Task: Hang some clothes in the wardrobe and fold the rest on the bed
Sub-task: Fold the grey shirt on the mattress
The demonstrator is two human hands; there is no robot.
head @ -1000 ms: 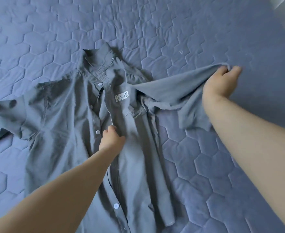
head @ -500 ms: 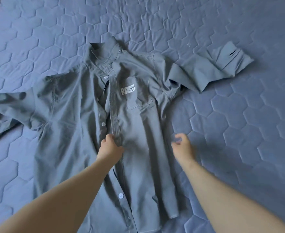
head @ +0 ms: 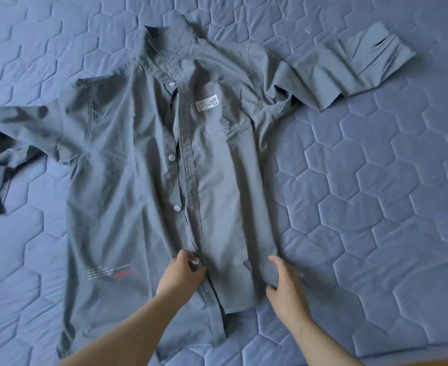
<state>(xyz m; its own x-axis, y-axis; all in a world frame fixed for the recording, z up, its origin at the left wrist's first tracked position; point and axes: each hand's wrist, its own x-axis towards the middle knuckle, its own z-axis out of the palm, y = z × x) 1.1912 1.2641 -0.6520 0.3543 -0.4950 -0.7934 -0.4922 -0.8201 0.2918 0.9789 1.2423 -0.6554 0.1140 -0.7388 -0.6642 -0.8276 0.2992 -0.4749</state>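
Bed (head: 376, 207): shirt (head: 230, 180) spread flat; left hand (head: 183, 276) pinches placket (head: 188, 154).

A shirt (head: 138, 207) is seen laid front-up on the bed (head: 376, 207), collar (head: 164, 40) at the far side, hem at the near side. One sleeve (head: 349, 67) is stretched to the far right, the other (head: 19, 128) to the left. Near the hem, the shirt is pinched at its placket (head: 188, 167) by the left grip (head: 183, 276), and its right edge is touched by the right grip (head: 286, 286).
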